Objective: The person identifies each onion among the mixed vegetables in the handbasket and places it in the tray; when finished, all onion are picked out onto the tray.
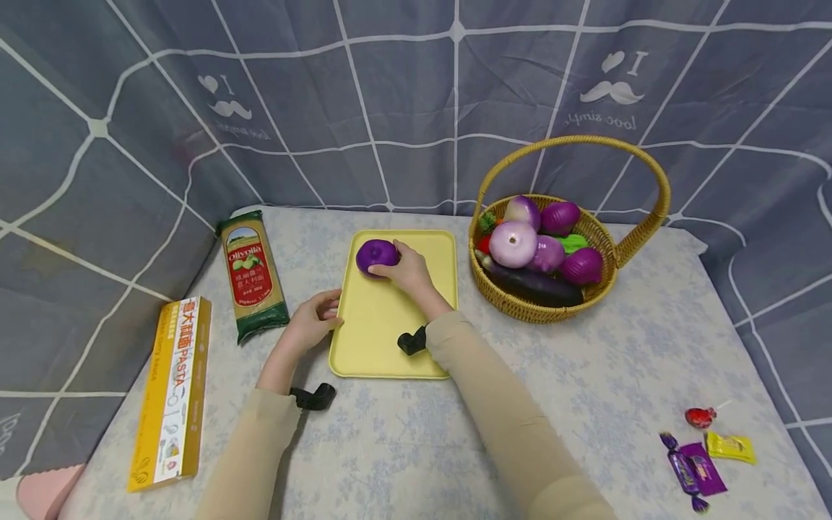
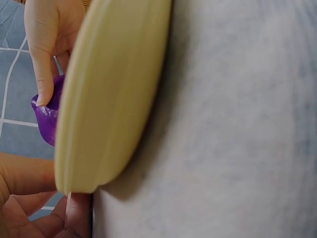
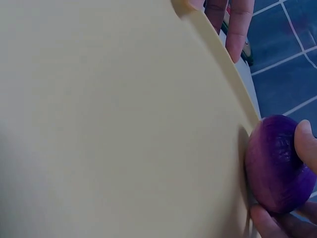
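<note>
A purple onion is at the far left corner of a yellow tray. My right hand grips it from the right side, thumb on its near side and fingers behind it. In the right wrist view the onion has a smooth, streaky skin, close over the tray's surface. With my left hand I hold the tray's left rim, thumb and fingers at the edge. The left wrist view shows the tray's outer wall from the side, with fingers of that hand at its corner.
Right of the tray stands a tall-handled wicker basket of onions, turnips and an eggplant. To the left lie a green-ended pasta packet and a yellow pasta box. Wrapped sweets and a red lollipop lie at the near right.
</note>
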### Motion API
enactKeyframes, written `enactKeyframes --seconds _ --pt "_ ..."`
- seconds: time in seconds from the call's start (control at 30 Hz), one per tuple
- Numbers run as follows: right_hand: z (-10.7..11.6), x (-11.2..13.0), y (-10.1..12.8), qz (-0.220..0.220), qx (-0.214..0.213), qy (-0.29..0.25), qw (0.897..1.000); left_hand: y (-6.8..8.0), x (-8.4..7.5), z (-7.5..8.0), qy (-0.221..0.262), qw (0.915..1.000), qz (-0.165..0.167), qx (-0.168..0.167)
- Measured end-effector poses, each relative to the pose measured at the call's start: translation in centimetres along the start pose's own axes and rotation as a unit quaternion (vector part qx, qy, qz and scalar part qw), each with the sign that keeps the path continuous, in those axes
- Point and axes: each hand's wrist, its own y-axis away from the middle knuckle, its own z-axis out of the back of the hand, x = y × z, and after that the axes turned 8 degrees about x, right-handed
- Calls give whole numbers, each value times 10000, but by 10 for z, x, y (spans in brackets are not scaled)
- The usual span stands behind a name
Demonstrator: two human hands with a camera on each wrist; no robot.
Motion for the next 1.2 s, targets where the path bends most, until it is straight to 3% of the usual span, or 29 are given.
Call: enactKeyframes --seconds 0.33,0.57,0.83,1.2 --pt "6 4 7 159 -188 -493 9985 -3 -1 1 61 10000 -36 59" --pt "23 13 39 655 -327 -735 9946 -1 3 2 43 9998 -127 125" --pt "69 8 84 1436 -574 -1136 9814 1 6 2 67 9998 -84 185" --pt "142 -17 126 1410 -1303 -1371 9718 0 5 2 109 9998 -62 146"
